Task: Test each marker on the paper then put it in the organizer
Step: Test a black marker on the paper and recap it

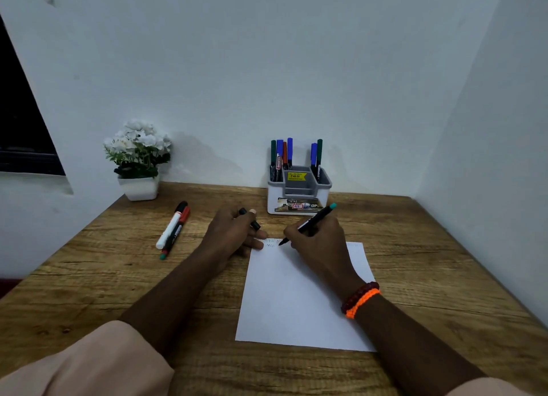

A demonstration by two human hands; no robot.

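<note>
A white sheet of paper [299,300] lies on the wooden desk [118,283]. My right hand [318,241] grips a black marker with a teal end [318,217]; its tip touches the paper's top left corner, beside faint scribbles. My left hand [234,232] rests on that corner and holds the marker's black cap [250,219] between its fingers. A white and grey organizer [299,192] stands at the back against the wall, with several capped markers [281,155] upright in it. Three loose markers [175,228] lie on the desk to the left.
A white pot of white flowers [138,161] stands at the back left corner. Walls close the desk at the back and right. A dark window opening [20,123] is at the far left.
</note>
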